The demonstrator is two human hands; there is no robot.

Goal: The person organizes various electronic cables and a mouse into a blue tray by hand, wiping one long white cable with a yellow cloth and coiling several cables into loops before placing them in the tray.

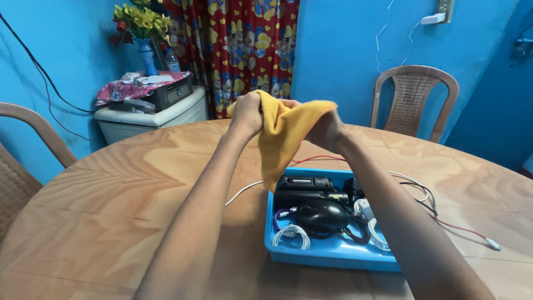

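1. At the far left edge of the frame stood a brown chair (22,161), partly cut off.
2. In the upper left, a white cabinet (150,119) carried a blue vase of yellow flowers (141,33) and a dark box.
3. A round wooden table (111,189) filled the lower frame.
4. The left hand (247,114), above the table at centre, was closed, gripping one upper edge of a yellow cloth (286,139).
5. The cloth hung between both hands, its lower corner drooping just above a blue tray (327,255).
6. The tray held a black device, a black rubber bulb (322,216) and white cables.
7. The right hand (327,128) was closed on the cloth's other edge, partly wrapped by it.
8. Loose wires (444,219) lay right of the tray.
9. Another brown chair (413,100) stood in the upper right, against the blue wall.
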